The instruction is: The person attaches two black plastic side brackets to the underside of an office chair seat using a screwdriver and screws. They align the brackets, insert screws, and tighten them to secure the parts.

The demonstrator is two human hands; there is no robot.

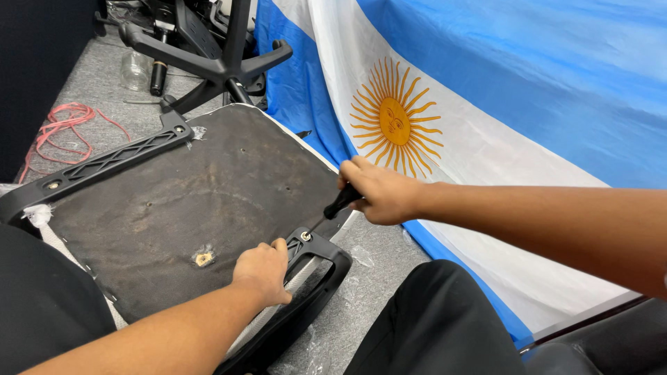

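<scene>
An upturned office chair seat [187, 201], its dark fabric underside facing up, lies on the grey carpet between the person's legs. The right hand [379, 191] is clenched around the black handle of a screwdriver [340, 203], whose thin shaft slants down to a screw [306, 236] in the black plastic armrest bracket [316, 271] at the seat's near right edge; whether the tip is seated in the screw head is hard to tell from this angle. The left hand [262, 272] lies flat on the seat with its fingers curled over the bracket's inner edge, pressing rather than grasping. A second armrest bracket [104, 163] runs along the far left edge. Behind stand a black chair base [208, 62], a coil of red cable [59, 128], and a blue-and-white flag with a sun emblem [445, 104].
</scene>
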